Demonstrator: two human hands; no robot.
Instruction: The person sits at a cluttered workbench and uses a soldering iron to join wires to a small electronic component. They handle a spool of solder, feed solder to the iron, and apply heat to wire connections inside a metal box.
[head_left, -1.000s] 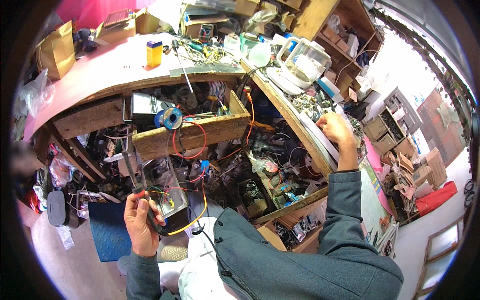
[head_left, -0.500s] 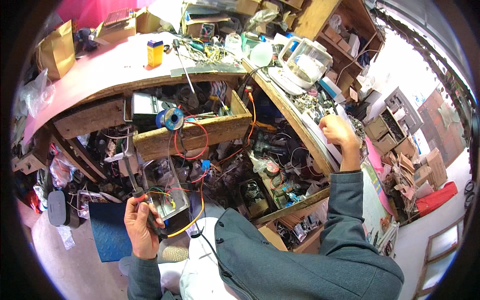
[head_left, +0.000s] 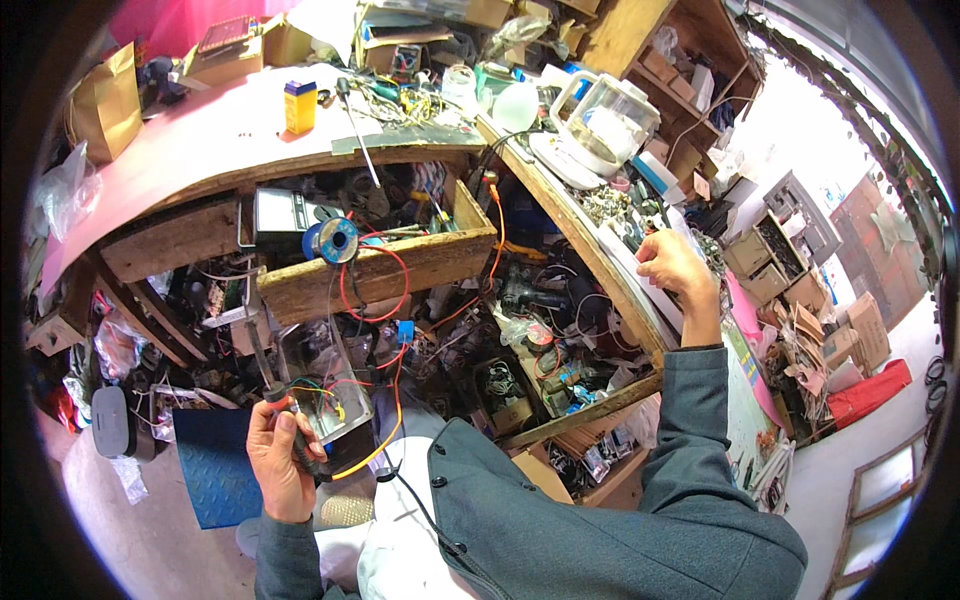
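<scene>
A cluttered wooden surface (head_left: pixel 200 150) curves above an open drawer (head_left: pixel 400 262) of wires. Below it, the left hand's (head_left: pixel 283 462) fingers wrap a dark-handled tool (head_left: pixel 262 370) beside a clear plastic box (head_left: pixel 325 385). The right hand (head_left: pixel 675 268) rests curled at the surface's edge; whether it pinches anything cannot be told.

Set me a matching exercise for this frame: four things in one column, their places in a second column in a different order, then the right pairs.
Things:
1. yellow box
2. solder spool
3. left hand
4. right hand

Places:
A. on the cluttered bench edge at the right
B. standing on the pink worktop
C. gripping a tool handle beside the clear plastic box
D. at the front of the open wooden drawer

Pairs: 1-B, 2-D, 3-C, 4-A
</scene>
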